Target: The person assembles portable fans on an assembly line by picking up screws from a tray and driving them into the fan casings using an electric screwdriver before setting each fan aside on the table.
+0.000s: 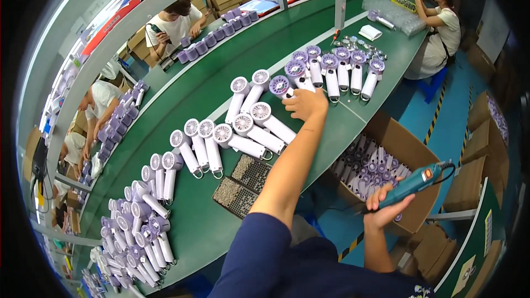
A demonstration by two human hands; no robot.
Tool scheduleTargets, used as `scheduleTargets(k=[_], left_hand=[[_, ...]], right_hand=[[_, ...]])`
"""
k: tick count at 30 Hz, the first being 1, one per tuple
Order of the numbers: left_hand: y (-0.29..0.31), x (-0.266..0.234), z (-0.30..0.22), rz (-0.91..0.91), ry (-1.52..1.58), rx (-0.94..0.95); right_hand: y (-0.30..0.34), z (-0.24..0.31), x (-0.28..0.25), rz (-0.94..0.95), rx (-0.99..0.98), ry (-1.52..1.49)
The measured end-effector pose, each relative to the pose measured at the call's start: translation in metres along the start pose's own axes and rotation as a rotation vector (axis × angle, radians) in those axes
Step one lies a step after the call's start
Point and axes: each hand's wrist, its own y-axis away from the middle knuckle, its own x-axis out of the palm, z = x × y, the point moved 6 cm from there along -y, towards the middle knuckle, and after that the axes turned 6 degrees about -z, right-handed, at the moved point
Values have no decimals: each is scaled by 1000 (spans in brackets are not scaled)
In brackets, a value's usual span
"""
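Observation:
My left hand reaches over the bench with fingers curled on the handle of a white and purple handheld fan. That handle is mostly hidden under the hand. In my right hand is a teal electric screwdriver, raised off the bench's near edge, its tip pointing left. More handheld fans with purple fronts, one of them a nearby fan, lie beyond my left hand. Toward my left, several white fans lie on the green bench. Two black trays, one a gridded screw tray, sit beside my left forearm.
A large pile of fans covers the bench's left end. An open cardboard box of fans stands below the right edge. Small round metallic parts lie farther back. Co-workers, including a seated person, work around the line. A metal post rises beyond.

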Motion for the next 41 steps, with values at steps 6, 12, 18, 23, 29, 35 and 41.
scheduleTargets(k=[6, 12, 18, 23, 29, 35, 41], left_hand=[[-28, 42, 7, -127, -143, -21], [-30, 26, 1, 256, -152, 59], [-58, -92, 29, 111, 315, 893], [-156, -95, 66, 301, -460, 518], [-205, -27, 74, 401, -604, 522], [-225, -27, 70, 370, -554, 357], [-204, -48, 71, 224, -503, 433]], right_hand=[[2, 10, -39, -98, -51, 68], [0, -20, -29, -86, 103, 122], [-7, -43, -14, 95, 208, 136], [-3, -51, -4, 107, 201, 170], [2, -52, 1, 97, 173, 202], [2, -62, 1, 44, 244, 249], [3, -67, 3, 107, 237, 301]])
